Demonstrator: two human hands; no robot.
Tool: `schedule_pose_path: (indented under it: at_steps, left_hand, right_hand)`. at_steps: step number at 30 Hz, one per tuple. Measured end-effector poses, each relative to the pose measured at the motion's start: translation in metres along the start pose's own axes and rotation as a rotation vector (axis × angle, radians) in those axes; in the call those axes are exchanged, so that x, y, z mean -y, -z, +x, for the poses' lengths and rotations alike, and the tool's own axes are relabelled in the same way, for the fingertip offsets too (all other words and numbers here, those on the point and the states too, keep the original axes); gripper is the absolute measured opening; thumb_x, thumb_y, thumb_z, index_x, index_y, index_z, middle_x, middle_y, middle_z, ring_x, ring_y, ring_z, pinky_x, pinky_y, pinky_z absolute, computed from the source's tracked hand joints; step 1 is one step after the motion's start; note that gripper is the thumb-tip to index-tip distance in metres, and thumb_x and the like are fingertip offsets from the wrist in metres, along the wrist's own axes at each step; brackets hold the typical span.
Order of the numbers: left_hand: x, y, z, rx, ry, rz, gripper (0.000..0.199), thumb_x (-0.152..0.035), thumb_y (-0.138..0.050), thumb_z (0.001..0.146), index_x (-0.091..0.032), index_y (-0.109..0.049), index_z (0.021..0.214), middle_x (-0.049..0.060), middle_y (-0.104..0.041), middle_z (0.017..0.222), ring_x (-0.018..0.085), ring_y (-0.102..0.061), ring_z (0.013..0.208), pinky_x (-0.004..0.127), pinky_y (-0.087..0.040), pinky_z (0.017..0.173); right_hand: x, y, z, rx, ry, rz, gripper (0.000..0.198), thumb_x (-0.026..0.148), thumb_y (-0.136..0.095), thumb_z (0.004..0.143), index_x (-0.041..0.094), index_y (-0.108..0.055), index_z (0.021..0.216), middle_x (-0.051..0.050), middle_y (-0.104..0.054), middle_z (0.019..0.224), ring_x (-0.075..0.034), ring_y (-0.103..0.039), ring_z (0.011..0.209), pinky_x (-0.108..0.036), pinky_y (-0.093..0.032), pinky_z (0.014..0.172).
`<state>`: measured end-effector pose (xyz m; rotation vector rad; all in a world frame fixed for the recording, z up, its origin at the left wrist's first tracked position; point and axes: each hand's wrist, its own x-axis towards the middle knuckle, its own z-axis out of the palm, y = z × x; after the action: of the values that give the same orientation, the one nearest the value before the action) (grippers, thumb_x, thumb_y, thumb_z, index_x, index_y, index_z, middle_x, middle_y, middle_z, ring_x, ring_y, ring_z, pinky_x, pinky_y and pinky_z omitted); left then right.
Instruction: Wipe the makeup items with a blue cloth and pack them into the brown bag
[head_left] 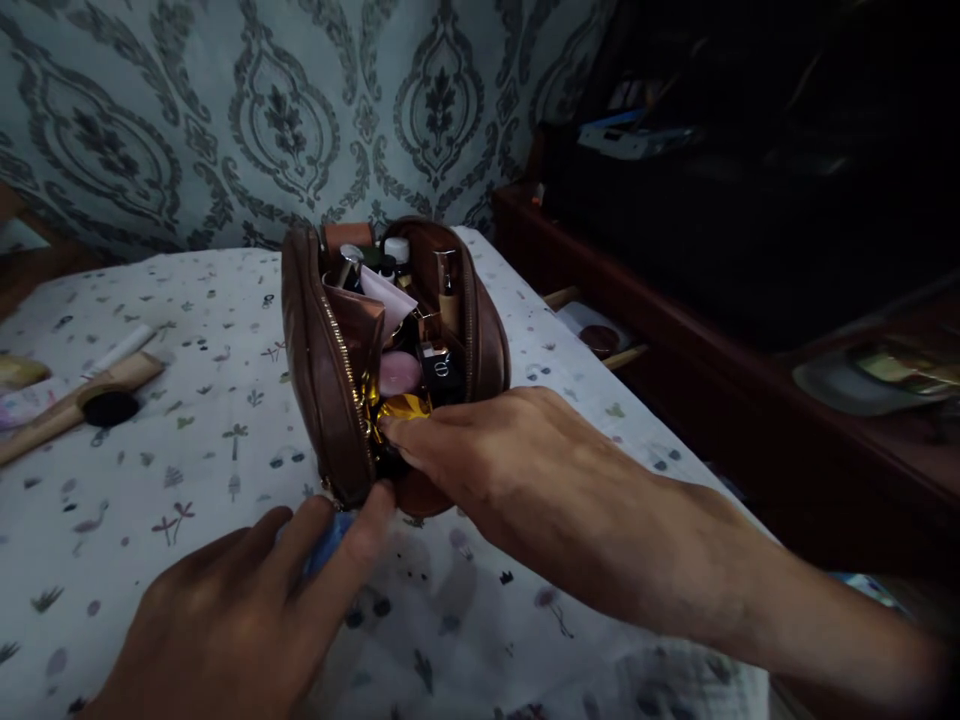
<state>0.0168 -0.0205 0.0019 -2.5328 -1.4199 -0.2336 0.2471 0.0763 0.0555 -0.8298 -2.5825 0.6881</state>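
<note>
A brown zipped makeup bag (311, 370) stands unzipped on the patterned cloth. My right hand (480, 450) reaches into its front, thumb pressed on a shiny gold foil wrapper (405, 406); its other fingers are hidden inside. At the bag's near lower corner, my left hand (247, 590) curls around a crinkled blue wrapper (328, 543), and its thumb touches the bag's edge. Beside the gold foil lie a pink oval item (400, 373) and a black compact case (441, 372). Behind them are a pale pink tube (388, 295) and a foundation bottle (448, 300).
A brush with a black head (110, 405) and a white tube (118, 350) lie at the left. Patterned wallpaper (360, 120) rises behind. Along the right runs a dark wooden edge (600, 270), with an open drawer (600, 330) holding items.
</note>
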Motion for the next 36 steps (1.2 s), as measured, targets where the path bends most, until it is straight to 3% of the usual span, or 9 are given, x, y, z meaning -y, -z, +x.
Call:
schedule_pose_path:
  at_steps: [5, 10, 17, 21, 22, 25, 27, 31, 36]
  left_hand:
    - [0.003, 0.003, -0.001, 0.095, -0.038, 0.132, 0.067, -0.013, -0.040, 0.089, -0.030, -0.035, 0.153, 0.005, -0.072, 0.097, 0.021, -0.069, 0.071, 0.027, -0.048, 0.050]
    - [0.006, 0.005, 0.001, 0.064, -0.057, 0.178, 0.076, -0.009, -0.044, 0.087, -0.029, -0.027, 0.158, 0.003, -0.070, 0.093, 0.017, -0.064, 0.058, 0.026, -0.045, 0.047]
    - [0.011, 0.003, -0.007, 0.025, -0.087, 0.134, 0.068, -0.012, -0.043, 0.094, -0.024, -0.027, 0.159, 0.004, -0.070, 0.094, 0.016, -0.064, 0.058, 0.025, -0.045, 0.049]
    - [0.012, 0.002, -0.011, -0.012, -0.094, 0.133, 0.066, -0.016, -0.044, 0.098, -0.024, -0.022, 0.160, 0.002, -0.071, 0.092, 0.016, -0.065, 0.058, 0.024, -0.045, 0.049]
    - [0.012, 0.003, -0.009, -0.043, -0.097, 0.131, 0.067, -0.018, -0.044, 0.099, -0.024, -0.020, 0.161, 0.002, -0.071, 0.091, 0.015, -0.065, 0.057, 0.024, -0.044, 0.048]
    - [0.011, 0.009, 0.003, -0.086, -0.084, 0.173, 0.069, -0.019, -0.045, 0.097, -0.025, -0.020, 0.161, 0.001, -0.070, 0.086, 0.016, -0.063, 0.053, 0.025, -0.038, 0.043]
    - [0.010, 0.015, 0.013, -0.059, -0.058, 0.261, 0.067, -0.018, -0.047, 0.095, -0.026, -0.029, 0.158, 0.001, -0.066, 0.078, 0.017, -0.059, 0.047, 0.026, -0.029, 0.039]
    - [0.011, 0.024, 0.026, -0.097, -0.104, 0.416, 0.046, -0.019, -0.047, 0.095, -0.021, -0.053, 0.140, 0.002, -0.063, 0.071, 0.019, -0.057, 0.044, 0.028, -0.026, 0.038]
    - [0.012, 0.018, 0.028, -0.177, -0.160, 0.425, 0.034, -0.018, -0.041, 0.100, -0.012, -0.053, 0.130, 0.003, -0.066, 0.075, 0.019, -0.062, 0.050, 0.032, -0.036, 0.042]
  right_hand:
    - [-0.002, -0.006, -0.004, -0.099, -0.030, 0.084, 0.016, 0.011, -0.058, 0.095, 0.020, -0.067, 0.086, 0.001, -0.067, 0.071, -0.010, -0.057, 0.058, -0.024, -0.035, 0.053]
    - [-0.005, -0.012, -0.007, -0.189, -0.075, 0.028, 0.017, 0.015, -0.054, 0.099, 0.019, -0.068, 0.089, 0.001, -0.065, 0.069, -0.011, -0.057, 0.060, -0.025, -0.037, 0.058]
    - [0.004, -0.001, 0.002, -0.085, -0.126, -0.121, 0.022, 0.017, -0.056, 0.100, 0.016, -0.067, 0.082, -0.002, -0.066, 0.077, -0.010, -0.055, 0.064, -0.026, -0.032, 0.060]
    - [0.011, 0.010, 0.013, 0.070, -0.113, -0.233, 0.003, 0.019, -0.068, 0.093, 0.018, -0.069, 0.095, -0.002, -0.068, 0.083, -0.012, -0.056, 0.068, -0.026, -0.030, 0.060]
    - [0.013, 0.011, 0.015, 0.102, -0.091, -0.264, 0.008, 0.019, -0.069, 0.092, 0.018, -0.069, 0.100, -0.002, -0.068, 0.084, -0.013, -0.057, 0.070, -0.026, -0.030, 0.060]
    - [0.015, 0.012, 0.020, 0.141, -0.069, -0.340, 0.011, 0.015, -0.065, 0.093, 0.016, -0.068, 0.103, -0.003, -0.067, 0.082, -0.015, -0.057, 0.070, -0.027, -0.029, 0.060]
    - [0.016, 0.013, 0.020, 0.146, -0.104, -0.347, 0.010, 0.013, -0.062, 0.093, 0.015, -0.069, 0.100, -0.003, -0.067, 0.080, -0.014, -0.057, 0.069, -0.027, -0.029, 0.058]
    - [0.019, 0.027, 0.012, -0.026, -0.134, -0.223, 0.010, 0.018, -0.063, 0.094, 0.017, -0.071, 0.100, -0.002, -0.068, 0.082, -0.014, -0.060, 0.073, -0.026, -0.035, 0.062]
    - [0.024, 0.041, 0.006, -0.348, -0.155, -0.087, 0.010, 0.018, -0.062, 0.095, 0.019, -0.071, 0.092, 0.002, -0.067, 0.073, -0.013, -0.063, 0.071, -0.025, -0.042, 0.066]
